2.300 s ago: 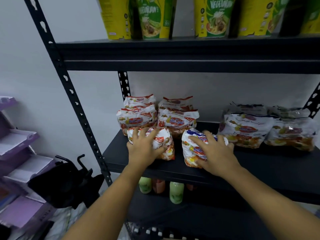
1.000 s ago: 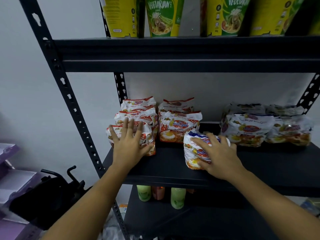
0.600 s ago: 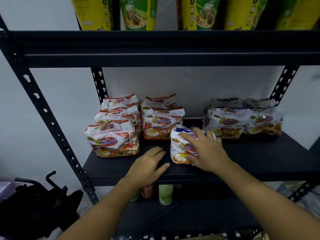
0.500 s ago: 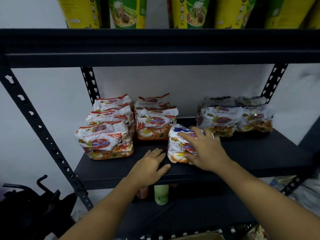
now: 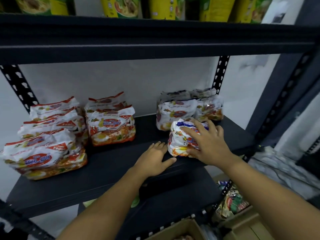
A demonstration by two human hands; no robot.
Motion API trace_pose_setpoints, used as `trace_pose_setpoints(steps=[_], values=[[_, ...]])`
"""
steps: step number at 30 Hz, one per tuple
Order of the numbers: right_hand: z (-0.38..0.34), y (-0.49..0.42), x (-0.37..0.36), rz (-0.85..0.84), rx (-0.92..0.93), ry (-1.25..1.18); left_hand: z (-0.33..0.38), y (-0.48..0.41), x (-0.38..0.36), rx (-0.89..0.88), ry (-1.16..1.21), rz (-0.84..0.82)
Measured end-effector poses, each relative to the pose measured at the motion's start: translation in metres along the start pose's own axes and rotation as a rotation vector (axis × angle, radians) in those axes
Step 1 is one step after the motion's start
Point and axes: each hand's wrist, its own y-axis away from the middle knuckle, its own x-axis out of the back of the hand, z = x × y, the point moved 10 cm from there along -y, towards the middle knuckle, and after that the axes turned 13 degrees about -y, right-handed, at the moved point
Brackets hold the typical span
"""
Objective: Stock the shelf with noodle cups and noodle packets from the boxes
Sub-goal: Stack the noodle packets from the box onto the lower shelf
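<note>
A white noodle multipack with a blue top point(image 5: 180, 135) stands on the black middle shelf point(image 5: 97, 172), just in front of the right-hand stack of white packs point(image 5: 175, 110). My right hand point(image 5: 208, 144) holds it, fingers spread over its top and thumb on its lower front. My left hand point(image 5: 153, 158) lies flat on the shelf board just left of that pack, holding nothing. Red-and-white noodle packs sit in a left stack point(image 5: 44, 153) and a middle stack point(image 5: 110, 125).
Yellow-green noodle containers point(image 5: 119, 6) line the upper shelf, whose black beam point(image 5: 155, 40) hangs low overhead. Open cardboard boxes point(image 5: 180, 230) stand on the floor at the bottom right, beside loose packets point(image 5: 232, 204). A perforated post point(image 5: 284, 104) bounds the shelf's right side.
My right hand slid the blue-topped pack rightward, from beside the middle stack to in front of the right stack. My left hand let go of the left pack and now rests on the shelf.
</note>
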Motion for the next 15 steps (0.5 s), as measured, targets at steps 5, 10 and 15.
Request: trace_pose_setpoints(steps=[5, 10, 15], values=[[0.063, 0.007, 0.006, 0.052, -0.067, -0.007, 0.041, -0.046, -0.008, 0.012, -0.024, -0.022], [0.113, 0.001, 0.003, 0.026, -0.065, -0.008, 0.066, -0.081, -0.018, 0.061, -0.037, -0.055], [0.154, -0.01, -0.007, 0.039, -0.091, -0.016, 0.07, -0.088, -0.024, 0.159, -0.047, -0.038]])
